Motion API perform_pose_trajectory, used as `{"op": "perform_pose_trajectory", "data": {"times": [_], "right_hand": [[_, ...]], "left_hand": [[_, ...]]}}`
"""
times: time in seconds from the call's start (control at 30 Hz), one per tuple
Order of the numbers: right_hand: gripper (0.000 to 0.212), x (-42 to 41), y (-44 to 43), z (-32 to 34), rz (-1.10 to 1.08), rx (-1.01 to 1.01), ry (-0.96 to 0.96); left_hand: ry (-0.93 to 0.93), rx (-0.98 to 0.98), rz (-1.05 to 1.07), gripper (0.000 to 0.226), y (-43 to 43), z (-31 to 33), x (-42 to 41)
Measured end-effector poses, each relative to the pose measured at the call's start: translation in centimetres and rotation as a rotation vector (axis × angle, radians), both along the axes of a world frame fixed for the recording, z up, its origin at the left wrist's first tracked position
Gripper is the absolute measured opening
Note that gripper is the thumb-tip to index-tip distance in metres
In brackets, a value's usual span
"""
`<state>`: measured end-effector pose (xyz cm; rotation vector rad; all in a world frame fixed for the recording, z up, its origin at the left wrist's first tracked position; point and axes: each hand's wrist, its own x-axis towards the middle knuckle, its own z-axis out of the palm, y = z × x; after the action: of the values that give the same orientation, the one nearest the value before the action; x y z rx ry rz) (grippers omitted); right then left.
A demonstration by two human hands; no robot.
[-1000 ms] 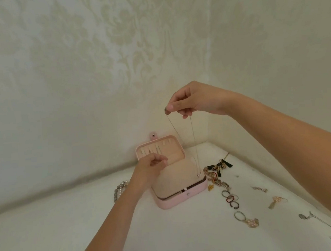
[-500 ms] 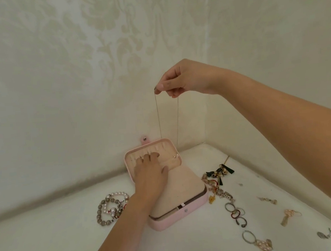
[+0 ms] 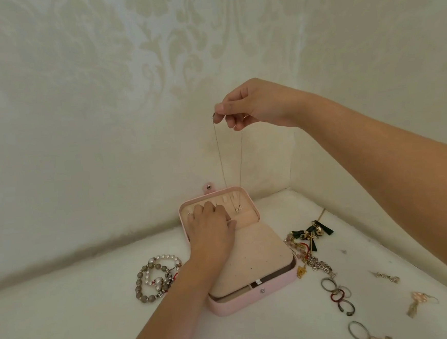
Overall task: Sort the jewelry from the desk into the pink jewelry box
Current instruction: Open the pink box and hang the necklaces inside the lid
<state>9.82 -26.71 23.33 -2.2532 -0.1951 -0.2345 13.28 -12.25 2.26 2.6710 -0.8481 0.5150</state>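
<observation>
The pink jewelry box (image 3: 254, 299) lies open on the white desk, its lid (image 3: 249, 199) propped against the wall corner. My right hand (image 3: 254, 104) is raised above the lid and pinches a thin gold necklace (image 3: 220, 164), whose small pendant (image 3: 238, 209) dangles in front of the lid's inside. My left hand (image 3: 211, 229) rests flat on the lid's lower left part, fingers straight. Beaded bracelets (image 3: 156, 277) lie left of the box; rings (image 3: 336, 294) and earrings (image 3: 387, 276) lie to its right.
A tangle of black-and-gold pieces and chains (image 3: 309, 238) sits right against the box. Two more earrings (image 3: 417, 302) and a ring charm (image 3: 363, 333) lie at the lower right. Patterned walls (image 3: 104, 98) close the desk at the back and right.
My right hand carried the necklace left and lowered it, so the pendant now hangs at the lid's inside. My left hand has flattened onto the lid. The view tilted down.
</observation>
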Motion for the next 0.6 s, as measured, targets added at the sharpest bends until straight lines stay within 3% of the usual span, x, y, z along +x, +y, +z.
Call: {"op": "perform_pose_trajectory", "data": {"times": [0.37,0.6], "right_hand": [[0.015,0.27,0.12,-0.65,0.011,0.137,0.041],[0.016,-0.35,0.09,-0.55,-0.017,0.110,0.032]], "left_hand": [[-0.169,-0.105,-0.007,0.017,-0.17,-0.25,-0.67],[-0.229,-0.153,-0.018,0.014,0.02,-0.17,-0.85]]}}
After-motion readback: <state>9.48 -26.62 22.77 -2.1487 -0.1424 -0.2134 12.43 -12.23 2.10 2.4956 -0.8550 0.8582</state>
